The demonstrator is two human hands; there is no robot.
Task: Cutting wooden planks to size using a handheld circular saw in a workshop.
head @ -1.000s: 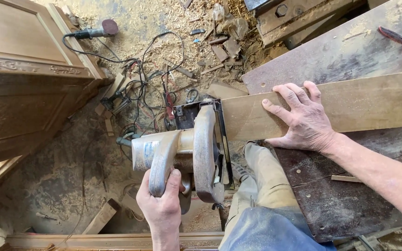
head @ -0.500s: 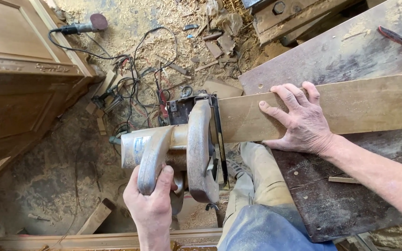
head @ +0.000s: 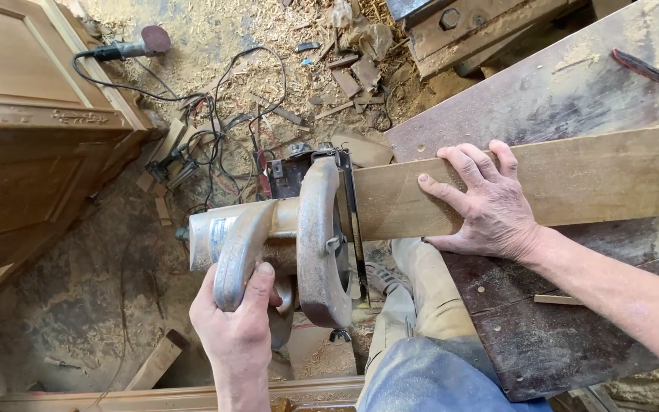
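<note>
Here we see, far left, a carved wooden cabinet (head: 32,145) filling the edge of the view, and a small power tool (head: 127,47) with a black cord lying on the sawdust-covered floor (head: 62,305) above it. A tangle of cables (head: 215,137) and wood scraps (head: 345,72) sits between the cabinet and the bench, right behind the saw. Lower down a short wood offcut (head: 158,358) lies on the floor. Our left hand (head: 238,328) is wrapped tight round the handle of a grey metal circular saw (head: 291,236), fingers fully closed on it; a pale label on the motor housing is too small to make out. The saw's base sits against the left end of a flat wooden board (head: 573,183), which overhangs the bench edge. Our right hand (head: 486,206) lies flat on the board, fingers spread, pressing down, gripping nothing. The board rests across a dark, worn workbench (head: 543,336) dusted with sawdust. A trouser leg (head: 429,305) and shoe show below the board, beside the bench.
</note>
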